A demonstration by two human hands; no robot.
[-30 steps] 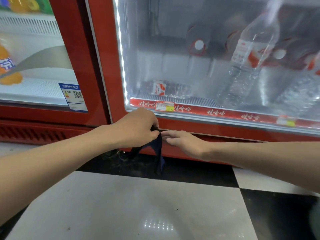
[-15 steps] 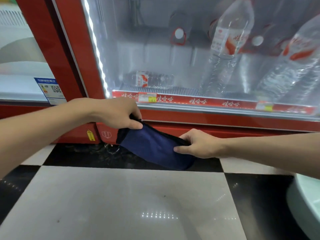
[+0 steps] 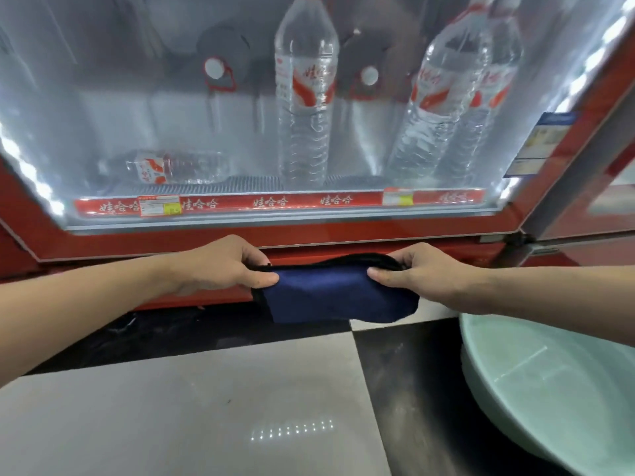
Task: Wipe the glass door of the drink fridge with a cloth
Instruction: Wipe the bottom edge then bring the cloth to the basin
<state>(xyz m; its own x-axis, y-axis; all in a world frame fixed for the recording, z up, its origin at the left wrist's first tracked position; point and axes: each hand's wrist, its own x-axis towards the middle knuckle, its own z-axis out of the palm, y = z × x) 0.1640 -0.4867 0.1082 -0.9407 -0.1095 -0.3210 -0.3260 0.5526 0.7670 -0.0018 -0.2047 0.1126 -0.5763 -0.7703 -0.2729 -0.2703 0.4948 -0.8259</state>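
Left grip (image 3: 223, 266) and right grip (image 3: 422, 273) clamp one cloth (image 3: 336, 293), six o'clock of glass door (image 3: 240, 132); three standing bottles (image 3: 305, 108), one lying bottle (image 3: 171, 168).

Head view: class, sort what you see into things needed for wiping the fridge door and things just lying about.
Belongs to the job: blue cloth, gripped at its ends by the left hand and right hand; glass door.

Lying about: upright water bottles, fallen bottle, price tags, green basin on the floor.
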